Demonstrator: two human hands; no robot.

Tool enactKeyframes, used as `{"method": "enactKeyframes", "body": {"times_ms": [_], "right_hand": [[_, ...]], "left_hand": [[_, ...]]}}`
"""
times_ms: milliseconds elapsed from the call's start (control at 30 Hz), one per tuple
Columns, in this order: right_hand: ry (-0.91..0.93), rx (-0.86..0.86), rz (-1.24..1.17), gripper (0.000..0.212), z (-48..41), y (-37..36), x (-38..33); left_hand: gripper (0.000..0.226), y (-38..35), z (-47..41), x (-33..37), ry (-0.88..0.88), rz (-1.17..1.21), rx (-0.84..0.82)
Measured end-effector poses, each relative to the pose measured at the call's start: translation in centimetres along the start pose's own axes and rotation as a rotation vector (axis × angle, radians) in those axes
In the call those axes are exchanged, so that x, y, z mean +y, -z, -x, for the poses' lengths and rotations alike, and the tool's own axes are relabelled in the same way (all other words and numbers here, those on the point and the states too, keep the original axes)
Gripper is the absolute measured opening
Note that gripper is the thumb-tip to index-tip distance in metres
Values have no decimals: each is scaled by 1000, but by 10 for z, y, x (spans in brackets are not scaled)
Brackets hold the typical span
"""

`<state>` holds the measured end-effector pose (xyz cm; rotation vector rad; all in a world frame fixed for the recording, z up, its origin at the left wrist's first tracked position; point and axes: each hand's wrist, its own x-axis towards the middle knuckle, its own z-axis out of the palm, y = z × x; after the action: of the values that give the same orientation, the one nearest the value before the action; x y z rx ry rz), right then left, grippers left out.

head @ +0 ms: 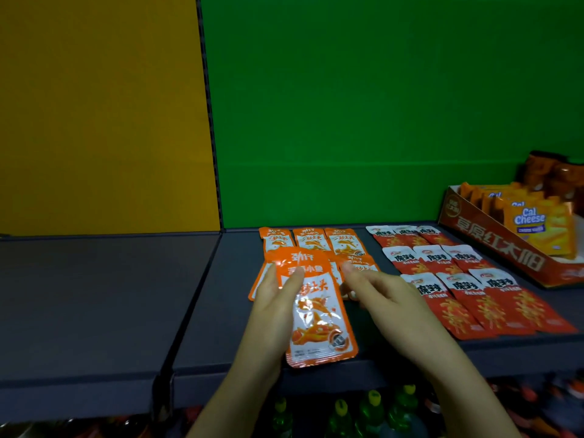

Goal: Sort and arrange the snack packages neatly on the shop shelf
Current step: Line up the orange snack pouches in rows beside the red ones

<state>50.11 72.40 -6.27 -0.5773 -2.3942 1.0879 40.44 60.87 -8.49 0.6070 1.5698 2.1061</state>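
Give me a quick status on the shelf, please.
Left hand grips one orange fish packet. Right hand, fingers straight, touches the laid orange packets. Red packets sit in rows alongside; nothing blocking.

- Fish-packet rows (311, 241) lay on the shelf (221, 311).
- Loose packet (319, 317) hung before those rows.
- Skewer packets (439, 259) lay just right of them.
- Carton (493, 245) stood further right.

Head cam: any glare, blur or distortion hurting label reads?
Head view: glare spots on the glossy orange-and-white fish snack packet held in the left hand; fingers of the right hand look motion-smeared; the black slotted upright bows from wide-angle distortion; green bottles at the bottom edge are dim and soft.
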Motion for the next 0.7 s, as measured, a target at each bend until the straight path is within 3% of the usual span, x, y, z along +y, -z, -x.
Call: {"method": "enactKeyframes", "body": {"times_ms": [100,233,367,467,600,700], "right_hand": [[52,-13,-121,51,5,-1,0],[2,56,-170,41,2,12,17],[-112,187,24,39,-4,29,39],[-155,225,243,40,-7,28,48],[-192,268,408,37,-9,17,52],[-201,278,498,37,-11,11,52]], "left_hand": [[58,-15,-2,-5,20,-38,-33],[16,-19,-4,1,-104,-202,-82],[7,16,-5,5,-395,-527,79],[39,48,0,-1,-472,-885,45],[109,60,17,-6,-316,-1265,-116],[121,55,26,-6,-265,-1471,-125]]}}
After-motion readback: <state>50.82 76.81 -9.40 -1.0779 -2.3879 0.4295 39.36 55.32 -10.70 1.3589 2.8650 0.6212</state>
